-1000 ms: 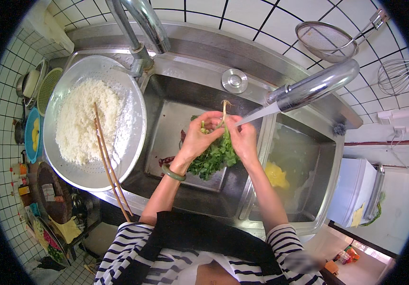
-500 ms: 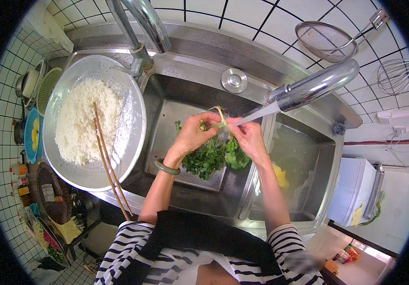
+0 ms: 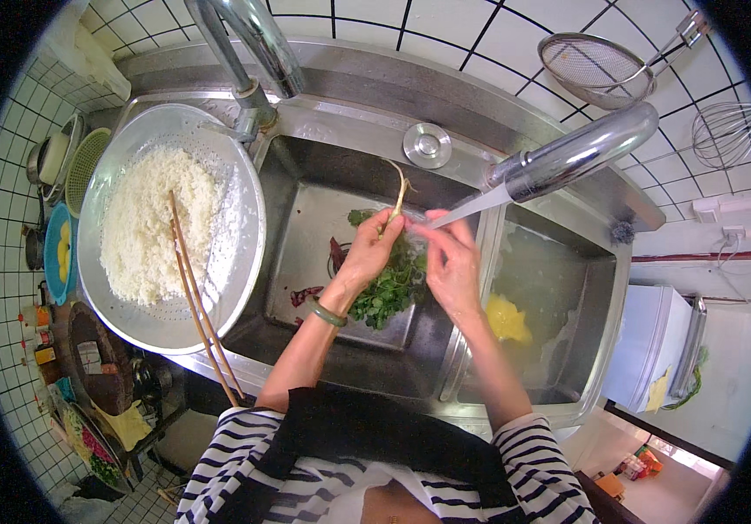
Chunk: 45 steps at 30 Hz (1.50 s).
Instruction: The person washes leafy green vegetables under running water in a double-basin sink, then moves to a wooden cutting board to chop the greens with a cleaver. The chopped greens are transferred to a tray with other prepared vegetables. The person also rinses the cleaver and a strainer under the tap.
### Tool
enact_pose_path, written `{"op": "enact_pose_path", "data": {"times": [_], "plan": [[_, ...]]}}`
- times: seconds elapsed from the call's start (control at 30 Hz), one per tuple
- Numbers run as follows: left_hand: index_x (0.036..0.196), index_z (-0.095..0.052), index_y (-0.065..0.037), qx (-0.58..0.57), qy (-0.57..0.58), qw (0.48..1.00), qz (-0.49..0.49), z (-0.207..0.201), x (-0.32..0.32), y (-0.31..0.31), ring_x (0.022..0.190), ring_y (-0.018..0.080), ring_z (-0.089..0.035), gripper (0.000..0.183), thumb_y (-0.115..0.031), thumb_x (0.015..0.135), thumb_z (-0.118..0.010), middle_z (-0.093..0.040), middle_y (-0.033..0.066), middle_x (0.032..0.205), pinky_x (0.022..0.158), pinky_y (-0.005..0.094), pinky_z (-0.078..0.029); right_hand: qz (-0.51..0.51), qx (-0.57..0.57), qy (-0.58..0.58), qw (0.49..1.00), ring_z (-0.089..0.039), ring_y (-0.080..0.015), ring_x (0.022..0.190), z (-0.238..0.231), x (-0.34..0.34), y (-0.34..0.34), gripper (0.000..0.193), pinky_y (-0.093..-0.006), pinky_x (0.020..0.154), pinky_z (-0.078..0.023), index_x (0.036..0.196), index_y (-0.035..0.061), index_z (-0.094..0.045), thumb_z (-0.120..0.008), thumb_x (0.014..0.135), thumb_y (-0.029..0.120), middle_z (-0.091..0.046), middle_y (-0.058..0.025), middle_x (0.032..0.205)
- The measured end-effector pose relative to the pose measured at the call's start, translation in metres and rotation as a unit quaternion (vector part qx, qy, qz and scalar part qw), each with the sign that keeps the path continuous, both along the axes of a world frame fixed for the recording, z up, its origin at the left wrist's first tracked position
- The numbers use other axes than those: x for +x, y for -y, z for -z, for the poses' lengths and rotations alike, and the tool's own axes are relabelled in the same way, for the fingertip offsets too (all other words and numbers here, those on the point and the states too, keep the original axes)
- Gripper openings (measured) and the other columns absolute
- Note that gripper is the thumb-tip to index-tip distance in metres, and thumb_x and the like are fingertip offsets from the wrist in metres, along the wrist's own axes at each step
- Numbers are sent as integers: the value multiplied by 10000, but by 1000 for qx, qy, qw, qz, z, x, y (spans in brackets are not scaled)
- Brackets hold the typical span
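My left hand [image 3: 367, 253], a green bangle on its wrist, is closed around the stems of leafy cilantro [image 3: 386, 299]. The pale root end points up above its thumb, and the leaves hang below over the left sink basin [image 3: 367, 360]. Close beside it, my right hand [image 3: 452, 266] has its fingers bent together at the water running from the chrome faucet [image 3: 587, 157]. Whatever those right fingertips pinch is too small to make out. Dark red scraps [image 3: 306, 296] lie on the basin floor.
At the left stands a large metal colander [image 3: 258, 236] of white rice [image 3: 153, 236], with long chopsticks [image 3: 196, 301] leaning in it. The right basin [image 3: 559, 349] holds water and a yellow piece [image 3: 508, 320]. A strainer [image 3: 598, 70] and whisk [image 3: 725, 135] hang on the wall.
My left hand has turned the cilantro so its root stands upright. My right hand has drawn away from the stems and turned. Dark red scraps now show in the basin.
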State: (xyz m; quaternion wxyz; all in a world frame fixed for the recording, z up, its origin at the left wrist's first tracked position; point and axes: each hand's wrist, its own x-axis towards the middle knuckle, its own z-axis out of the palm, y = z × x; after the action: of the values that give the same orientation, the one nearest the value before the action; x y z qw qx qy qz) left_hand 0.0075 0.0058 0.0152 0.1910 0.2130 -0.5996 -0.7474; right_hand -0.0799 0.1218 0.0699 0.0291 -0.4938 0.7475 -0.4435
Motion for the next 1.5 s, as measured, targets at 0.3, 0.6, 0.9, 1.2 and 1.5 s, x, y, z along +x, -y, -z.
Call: {"op": "enact_pose_path", "data": {"times": [0.3,0.6,0.9,1.2,1.5], "plan": [[1014,-467,16,-340,98,934,51,-7,32,-35,743,428,-589,162,-101,927,-537,-584,257,808,610,467,-446,-169,209,-44,962,-614,-372,783,-9,-20,-23,159,-420,639,-511,996,48,-602,-625,840,60,-579,-122,926],[828,-505,-12,-173,54,957,225,-16,76,-37,576,256,-503,272,-221,991,-448,-510,133,686,555,361,-414,-352,127,104,921,-557,-308,653,16,-7,-48,121,-352,553,-458,847,10,-569,-626,852,117,-554,-105,766],[899,-548,0,-202,64,977,-9,15,41,-7,652,286,-554,230,-219,950,-502,-557,143,730,617,372,-454,-142,8,726,673,-523,-81,685,29,-14,8,355,-211,467,-408,1185,25,-511,-544,963,300,-570,-80,1032],[907,-657,-12,-413,391,801,185,151,-20,-55,855,348,-661,478,-470,774,-697,-672,179,866,738,428,-527,-44,132,424,895,-642,-197,939,70,-55,32,566,-311,730,-546,1432,65,-327,-578,930,135,-449,-176,1372],[1008,-678,7,-134,267,937,182,132,-2,-3,814,145,-582,442,-410,864,-659,-671,71,891,747,336,-461,49,153,402,901,-637,-146,844,68,-52,-19,250,-268,654,-535,1161,-6,-578,-556,931,90,-653,-74,982]]}}
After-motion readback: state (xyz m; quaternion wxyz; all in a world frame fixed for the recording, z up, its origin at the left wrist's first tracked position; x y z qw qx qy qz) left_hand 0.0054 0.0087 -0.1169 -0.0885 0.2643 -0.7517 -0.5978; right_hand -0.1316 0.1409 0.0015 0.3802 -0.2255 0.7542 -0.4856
